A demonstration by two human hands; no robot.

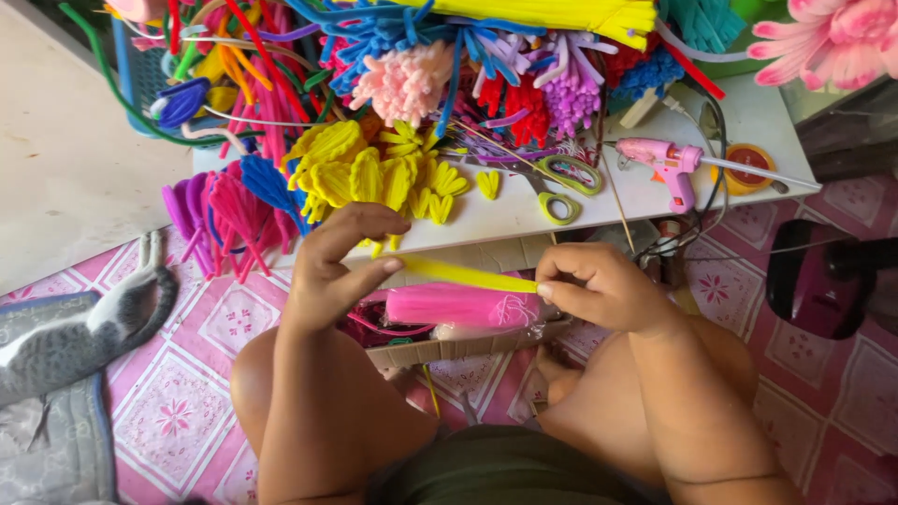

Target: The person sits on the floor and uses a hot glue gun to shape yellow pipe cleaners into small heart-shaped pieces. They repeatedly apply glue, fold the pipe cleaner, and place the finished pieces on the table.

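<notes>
a yellow pipe cleaner [468, 275] is held stretched between the two hands, just above a pink bundle [463, 305] lying in a cardboard box [449, 350] on the lap. the left hand [329, 271] is pinched on one end, the right hand [599, 285] on the other. finished yellow petals [374, 173] are spread on the white desk [748, 117], near scissors [559, 187] and a pink glue gun [669, 164]. the thin stem could slip from the pinch or be kinked if pulled unevenly; the glue gun's cord [716, 187] could be snagged.
</notes>
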